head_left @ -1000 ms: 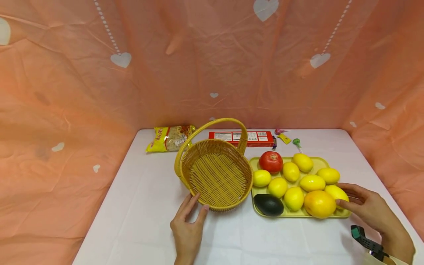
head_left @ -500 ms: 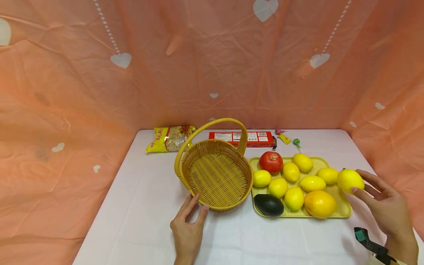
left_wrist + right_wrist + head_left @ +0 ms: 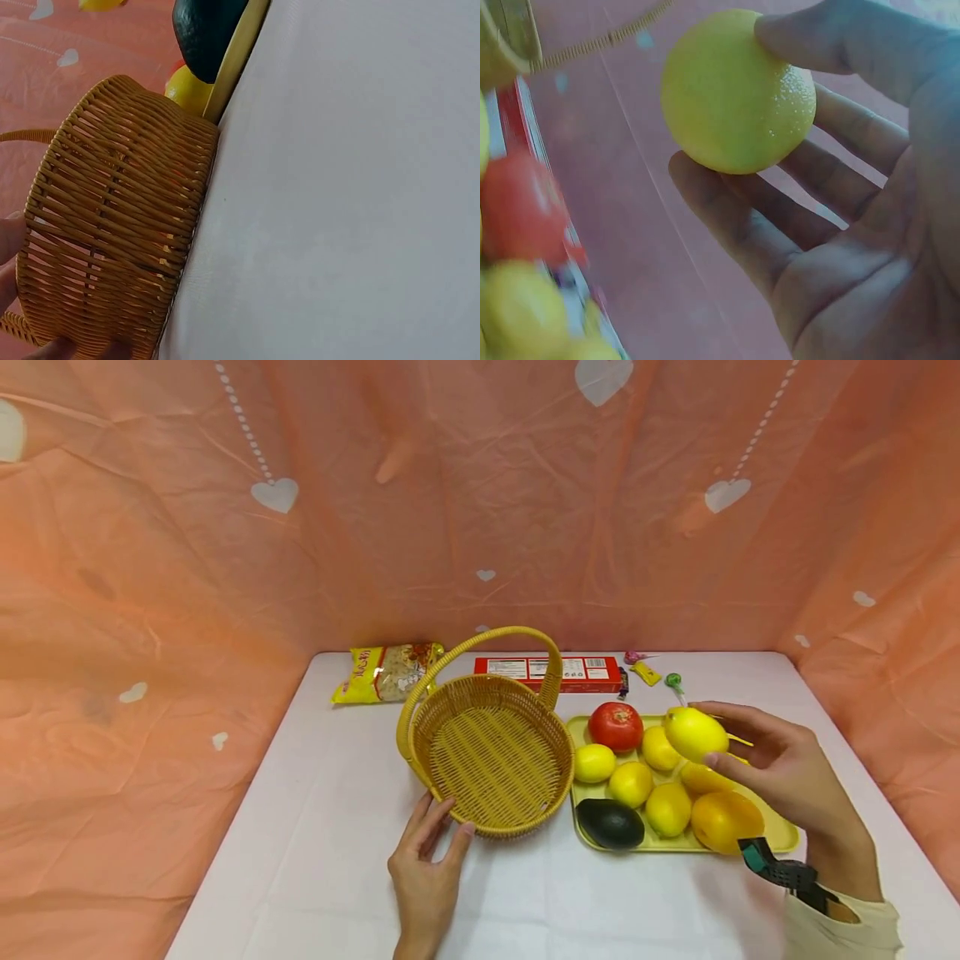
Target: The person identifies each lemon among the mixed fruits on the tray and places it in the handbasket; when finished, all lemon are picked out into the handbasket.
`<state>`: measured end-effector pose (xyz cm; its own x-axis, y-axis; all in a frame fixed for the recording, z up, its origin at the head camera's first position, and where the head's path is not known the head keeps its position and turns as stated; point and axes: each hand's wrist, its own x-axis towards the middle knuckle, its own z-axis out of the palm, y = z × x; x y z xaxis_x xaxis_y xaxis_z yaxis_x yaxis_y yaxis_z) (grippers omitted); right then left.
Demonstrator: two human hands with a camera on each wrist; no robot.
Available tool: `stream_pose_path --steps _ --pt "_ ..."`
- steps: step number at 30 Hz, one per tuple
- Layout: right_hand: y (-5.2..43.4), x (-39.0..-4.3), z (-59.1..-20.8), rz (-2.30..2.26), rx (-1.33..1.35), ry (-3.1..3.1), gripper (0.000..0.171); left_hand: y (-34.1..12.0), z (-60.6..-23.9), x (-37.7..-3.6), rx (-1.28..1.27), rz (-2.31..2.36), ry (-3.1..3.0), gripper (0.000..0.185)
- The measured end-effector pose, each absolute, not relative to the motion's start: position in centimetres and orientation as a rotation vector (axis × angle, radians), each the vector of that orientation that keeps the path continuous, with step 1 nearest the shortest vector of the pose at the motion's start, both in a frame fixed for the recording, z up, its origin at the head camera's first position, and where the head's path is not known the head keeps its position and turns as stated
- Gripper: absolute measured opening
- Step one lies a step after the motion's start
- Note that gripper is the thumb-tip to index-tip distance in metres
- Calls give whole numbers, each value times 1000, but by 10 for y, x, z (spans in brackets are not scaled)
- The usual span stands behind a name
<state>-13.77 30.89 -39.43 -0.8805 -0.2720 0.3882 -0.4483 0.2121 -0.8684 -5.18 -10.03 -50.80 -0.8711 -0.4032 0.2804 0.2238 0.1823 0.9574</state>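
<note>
My right hand holds a yellow lemon above the back right part of the yellow tray. In the right wrist view the lemon sits between thumb and fingertips, away from the palm. My left hand grips the near left rim of a round wicker basket with a tall handle; nothing lies inside it. The left wrist view shows fingertips against the basket's woven outer wall. On the tray are several more lemons, a red pomegranate, a dark avocado and an orange-yellow mango.
Behind the basket are a yellow snack packet and a red box. Small candies lie at the back right, among them a green lollipop and a yellow wrapped sweet. The basket stands right beside the tray's left edge.
My right hand took hold of the lemon at the tray's right end, lifted it, and carried it left and toward the back. My left hand and the basket stayed in place.
</note>
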Motion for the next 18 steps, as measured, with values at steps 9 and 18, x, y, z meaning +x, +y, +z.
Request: stream_pose_path --steps 9,18 --pt "236 -169 -401 1814 994 -2396 56 -102 -507 -54 158 -1730 -1991 40" --pt "169 -175 -431 1921 1237 -2529 47 -101 -508 -53 173 -1722 -1987 41"
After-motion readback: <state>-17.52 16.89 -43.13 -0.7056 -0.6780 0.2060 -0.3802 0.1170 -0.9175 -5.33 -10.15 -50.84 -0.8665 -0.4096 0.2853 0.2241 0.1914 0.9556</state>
